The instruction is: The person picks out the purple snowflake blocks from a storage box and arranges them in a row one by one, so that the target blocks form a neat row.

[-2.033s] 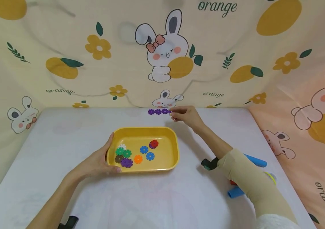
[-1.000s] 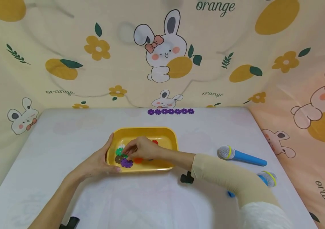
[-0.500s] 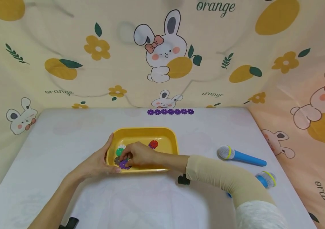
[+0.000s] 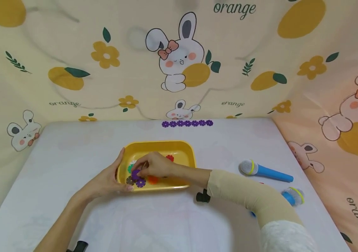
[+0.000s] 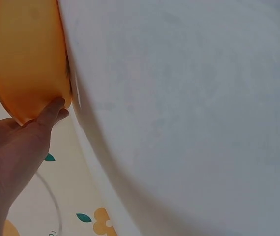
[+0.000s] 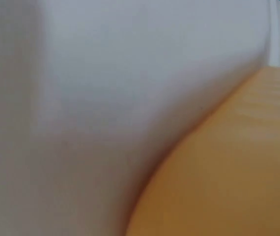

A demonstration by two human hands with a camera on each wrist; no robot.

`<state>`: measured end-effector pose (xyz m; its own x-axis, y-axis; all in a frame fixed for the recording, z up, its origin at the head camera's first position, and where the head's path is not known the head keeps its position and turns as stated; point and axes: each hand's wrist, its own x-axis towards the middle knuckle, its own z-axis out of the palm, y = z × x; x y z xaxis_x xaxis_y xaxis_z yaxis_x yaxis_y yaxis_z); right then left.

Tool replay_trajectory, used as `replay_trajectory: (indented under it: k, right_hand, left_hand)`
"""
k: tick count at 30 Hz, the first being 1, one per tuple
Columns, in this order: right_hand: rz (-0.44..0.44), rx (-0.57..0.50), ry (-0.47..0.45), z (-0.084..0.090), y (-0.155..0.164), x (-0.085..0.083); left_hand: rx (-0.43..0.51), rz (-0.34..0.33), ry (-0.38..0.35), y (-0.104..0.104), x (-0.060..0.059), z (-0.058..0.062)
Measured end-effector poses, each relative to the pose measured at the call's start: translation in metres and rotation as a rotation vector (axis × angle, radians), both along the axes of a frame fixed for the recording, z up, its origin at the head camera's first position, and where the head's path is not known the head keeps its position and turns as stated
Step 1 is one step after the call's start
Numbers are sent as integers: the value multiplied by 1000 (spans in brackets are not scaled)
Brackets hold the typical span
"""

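Note:
A yellow tray [image 4: 179, 148] stands on the table, its left end gripped by my left hand [image 4: 104, 180]; the left wrist view shows the thumb [image 5: 49, 115] against the tray's outer wall. Inside the tray, my right hand [image 4: 157, 165] pinches a purple flower-shaped plastic disc [image 4: 135, 175] between thumb and fingers. Just below it lies another purple disc [image 4: 140, 183], beside a brown disc [image 4: 130, 180]. A green disc [image 4: 130, 168], an orange disc [image 4: 153, 180] and a red disc [image 4: 170, 158] show partly around the hand, which hides others. Only tray and table appear in the right wrist view.
Several purple discs [image 4: 187, 123] form a straight row along the table's back edge. To the right lie a blue microphone [image 4: 273, 174] and a second microphone [image 4: 293, 196], partly behind my right sleeve [image 4: 245, 187]. Patterned cloth [image 4: 103, 87] rises behind the table.
My right hand has left the purple row, now longer than two seconds ago, and reached into the tray, where it has picked up a purple disc. My left hand stays on the tray.

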<state>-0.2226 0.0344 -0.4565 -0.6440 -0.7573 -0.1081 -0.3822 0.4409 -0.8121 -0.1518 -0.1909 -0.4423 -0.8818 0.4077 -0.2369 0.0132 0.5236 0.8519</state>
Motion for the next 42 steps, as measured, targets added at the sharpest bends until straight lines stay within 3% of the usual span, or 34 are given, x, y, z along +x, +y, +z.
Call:
replay_trajectory:
  k: [10,18,25,29,36,42]
  right_hand:
    - [-120,-65,-80,28,34,-20]
    - [-294,-84,-118,40,77,-43]
    - [-409,-50,-29,47,120,-62]
    - [-475,-50,3,46,145,-75]
    - [-596,-135,-15,30,188,-100]
    - [-698,-172,-63,20,219,-112]
  left_hand:
    - [-20,9,-32,2,-2,1]
    - [-40,23,-28,4,-2,1]
    - [-53,28,-26,4,-1,2]
    - [-57,29,-19,4,-1,2]
    - [-53,18,-26,5,-3,3]
    - [-55,21,-27,5,-2,4]
